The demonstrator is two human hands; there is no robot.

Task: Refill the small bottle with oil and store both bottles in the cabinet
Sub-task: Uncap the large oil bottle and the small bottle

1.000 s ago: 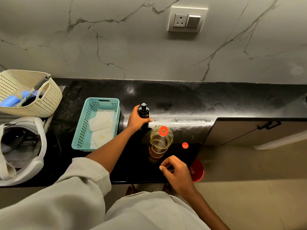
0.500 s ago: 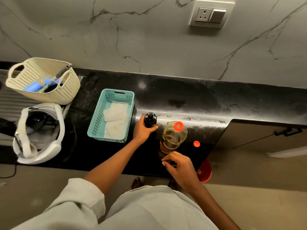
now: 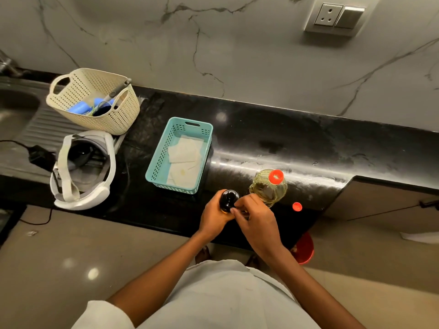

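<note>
A small dark bottle (image 3: 228,198) with a black top stands near the front edge of the black counter (image 3: 297,143). My left hand (image 3: 213,216) is wrapped around its body. My right hand (image 3: 257,219) touches the bottle's top with its fingertips from the right. Just behind stands a large clear oil bottle (image 3: 269,188) with an orange ring at its mouth and yellow oil inside. A loose orange cap (image 3: 297,206) lies on the counter to its right. A cabinet door (image 3: 384,203) with a black handle is at the right.
A teal basket (image 3: 156,160) with white cloths sits left of the bottles. Further left are a cream basket (image 3: 95,122) with utensils, a white headset (image 3: 83,169) and a sink drainboard (image 3: 47,129). A red bucket (image 3: 305,249) stands on the floor below the counter.
My left hand has drawn the small bottle closer to the counter's front edge. My right hand has risen from the counter to the bottle's top. The camera view shifted rightward and down.
</note>
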